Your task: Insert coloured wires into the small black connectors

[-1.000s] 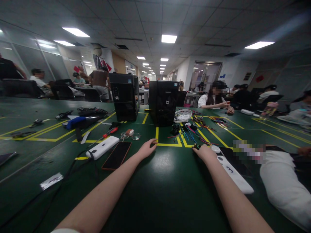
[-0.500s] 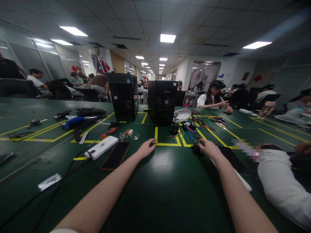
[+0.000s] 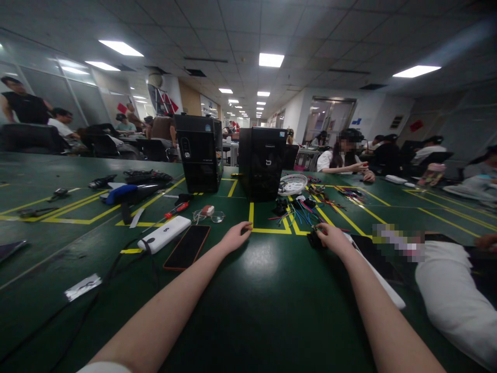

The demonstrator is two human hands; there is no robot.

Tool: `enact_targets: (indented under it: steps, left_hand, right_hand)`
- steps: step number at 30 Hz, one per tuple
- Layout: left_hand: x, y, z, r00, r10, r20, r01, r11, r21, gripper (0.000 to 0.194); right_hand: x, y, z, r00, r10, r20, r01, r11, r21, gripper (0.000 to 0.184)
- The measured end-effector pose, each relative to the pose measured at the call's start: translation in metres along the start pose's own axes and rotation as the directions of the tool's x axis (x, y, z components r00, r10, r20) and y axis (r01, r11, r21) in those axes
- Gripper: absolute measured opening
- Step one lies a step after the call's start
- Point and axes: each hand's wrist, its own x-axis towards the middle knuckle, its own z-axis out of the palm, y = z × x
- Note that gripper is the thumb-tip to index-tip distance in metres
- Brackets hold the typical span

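Note:
My left hand (image 3: 237, 236) rests on the green table near a strip of yellow tape, fingers loosely stretched, holding nothing. A phone with an orange edge (image 3: 187, 247) lies to its left. My right hand (image 3: 333, 239) has its fingertips closed on a small black part (image 3: 315, 239), partly hidden by the fingers; its exact kind does not show. Just beyond that part lies a bundle of thin blue and red wires (image 3: 300, 213). Two black computer towers, a left one (image 3: 200, 160) and a right one (image 3: 267, 160), stand upright past my hands.
A white power bank (image 3: 165, 234), glasses (image 3: 217, 216) and a red screwdriver (image 3: 177, 210) lie on the left. Behind the wires sits a white basket (image 3: 293, 185). On the right are a dark tablet-like slab (image 3: 375, 254) and another person's white sleeve (image 3: 446, 280).
The whole view has shifted slightly to the right in the picture. Both hands keep nearly the same place and pose on the table.

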Motion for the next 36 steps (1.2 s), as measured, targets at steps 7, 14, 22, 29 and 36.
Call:
enact_targets:
  steps: [7,14,22,29,36]
  left_hand:
    - [-0.001,0.0,0.0,1.0,0.007,-0.008,-0.007,1.0,-0.001,0.034]
    - [-0.002,0.0,-0.001,1.0,0.008,0.003,-0.008,1.0,0.009,0.035]
    - [-0.001,-0.002,0.0,1.0,-0.002,0.01,0.001,1.0,0.002,0.035]
    - [0.001,-0.005,0.001,1.0,0.018,0.012,-0.018,1.0,0.024,0.034]
    - [0.0,-0.004,0.0,1.0,0.002,0.028,-0.003,1.0,0.023,0.035]
  right_hand:
    - [0.0,-0.001,0.001,1.0,0.001,0.024,-0.001,1.0,0.026,0.036]
    - [0.0,-0.001,0.003,0.999,-0.019,0.028,0.019,1.0,0.0,0.031]
    - [-0.001,-0.019,0.003,1.0,-0.002,0.02,0.007,0.973,-0.232,0.025]
    - [-0.004,-0.012,-0.006,0.999,-0.008,0.044,0.017,0.981,-0.191,0.03]
    - [-0.004,0.015,-0.024,0.998,0.059,-0.012,-0.06,0.995,-0.08,0.037]
